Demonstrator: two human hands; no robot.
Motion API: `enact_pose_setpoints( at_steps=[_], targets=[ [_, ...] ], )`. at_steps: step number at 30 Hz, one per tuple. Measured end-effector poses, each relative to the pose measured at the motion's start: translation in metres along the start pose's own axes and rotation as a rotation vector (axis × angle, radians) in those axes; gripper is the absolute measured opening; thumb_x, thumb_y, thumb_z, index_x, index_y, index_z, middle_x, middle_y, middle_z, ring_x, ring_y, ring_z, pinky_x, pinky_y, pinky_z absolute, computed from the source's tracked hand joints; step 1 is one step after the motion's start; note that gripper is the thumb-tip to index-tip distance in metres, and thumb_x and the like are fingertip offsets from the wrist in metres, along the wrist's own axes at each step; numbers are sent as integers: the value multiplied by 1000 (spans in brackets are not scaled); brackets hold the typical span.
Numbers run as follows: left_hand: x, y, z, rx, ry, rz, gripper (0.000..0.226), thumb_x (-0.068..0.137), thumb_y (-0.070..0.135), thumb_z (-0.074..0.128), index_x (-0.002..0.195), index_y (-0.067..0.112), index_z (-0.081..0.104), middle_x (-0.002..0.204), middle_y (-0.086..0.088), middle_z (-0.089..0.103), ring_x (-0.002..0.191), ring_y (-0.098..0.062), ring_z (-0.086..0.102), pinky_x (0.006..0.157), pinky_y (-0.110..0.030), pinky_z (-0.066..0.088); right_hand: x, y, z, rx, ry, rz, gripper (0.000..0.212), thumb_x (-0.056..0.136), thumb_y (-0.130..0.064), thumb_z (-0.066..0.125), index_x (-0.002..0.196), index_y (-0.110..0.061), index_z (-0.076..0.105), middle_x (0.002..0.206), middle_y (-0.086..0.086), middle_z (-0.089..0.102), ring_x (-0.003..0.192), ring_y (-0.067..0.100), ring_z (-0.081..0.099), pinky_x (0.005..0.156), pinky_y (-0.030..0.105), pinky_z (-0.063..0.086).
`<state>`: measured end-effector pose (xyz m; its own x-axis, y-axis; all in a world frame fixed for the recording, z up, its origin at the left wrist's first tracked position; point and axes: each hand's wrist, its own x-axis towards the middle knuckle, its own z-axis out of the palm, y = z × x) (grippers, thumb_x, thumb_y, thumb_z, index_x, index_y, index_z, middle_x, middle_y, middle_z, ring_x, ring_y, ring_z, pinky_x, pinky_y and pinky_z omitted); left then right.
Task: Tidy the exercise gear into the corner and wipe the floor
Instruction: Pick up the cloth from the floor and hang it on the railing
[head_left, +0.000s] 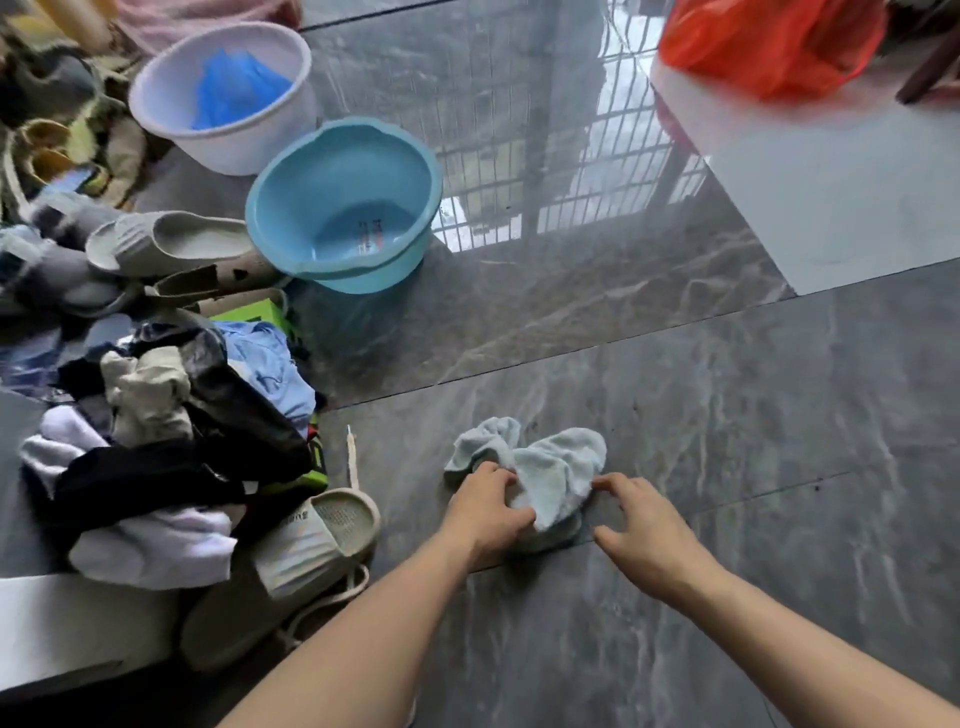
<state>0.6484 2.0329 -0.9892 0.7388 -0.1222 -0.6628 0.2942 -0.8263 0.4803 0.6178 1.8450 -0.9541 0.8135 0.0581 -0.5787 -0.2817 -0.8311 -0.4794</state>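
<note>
A heap of clothes and slippers lies bunched at the left, likely pushed aside to free the floor. The blue basin sits near, probably for rinsing. The left hand curls its grip into the crumpled cloth; the right hand, fingers spread, rests beside it, touching its edge, ready to wipe.
</note>
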Motion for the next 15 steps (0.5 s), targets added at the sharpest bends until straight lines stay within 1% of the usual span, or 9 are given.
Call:
enact_pose_setpoints(
  at_steps=[3, 5, 8, 11, 13, 15],
  targets=[
    [-30, 15, -24, 11, -68, 26, 81, 52, 57, 55, 123, 19, 58, 123, 2, 52, 116, -19, 52, 101, -36, 42, -27, -17, -28, -4, -12, 4, 49, 82, -23, 58, 130, -24, 49, 122, 3, 51, 120, 20, 51, 98, 28, 40],
    [-55, 33, -46, 44, -104, 46, 73, 58, 51, 62, 123, 19, 57, 124, 2, 52, 117, -20, 52, 101, -33, 42, -48, -33, -52, -9, -24, 8, 51, 82, -23, 58, 132, -25, 47, 126, 3, 50, 120, 20, 50, 98, 29, 41],
    [-90, 69, -87, 75, -66, 108, 57, 74, 35, 75, 124, 13, 58, 125, -3, 52, 118, -20, 51, 96, -24, 39, -82, -59, -95, -10, -24, -8, 53, 82, -25, 57, 133, -26, 45, 130, 1, 49, 121, 18, 51, 99, 32, 43],
    [-132, 114, -134, 97, -31, 182, 45, 74, 27, 78, 112, 11, 64, 116, -7, 57, 107, -22, 55, 87, -26, 44, -122, -86, -138, -8, -15, -17, 51, 84, -26, 57, 133, -26, 45, 131, 0, 49, 119, 16, 51, 98, 32, 45],
    [-165, 147, -167, 91, -8, 225, 42, 71, 26, 81, 107, 8, 67, 111, -9, 59, 101, -22, 56, 83, -26, 45, -153, -106, -168, -4, -10, -30, 51, 83, -25, 58, 133, -27, 45, 130, -1, 49, 118, 15, 51, 98, 30, 45],
    [-202, 179, -202, 98, 5, 265, 42, 71, 25, 83, 107, 9, 68, 109, -7, 61, 101, -21, 57, 85, -27, 47, -184, -127, -202, -13, -12, -58, 53, 83, -23, 58, 134, -26, 45, 132, -1, 49, 121, 15, 49, 100, 29, 42]
  ],
)
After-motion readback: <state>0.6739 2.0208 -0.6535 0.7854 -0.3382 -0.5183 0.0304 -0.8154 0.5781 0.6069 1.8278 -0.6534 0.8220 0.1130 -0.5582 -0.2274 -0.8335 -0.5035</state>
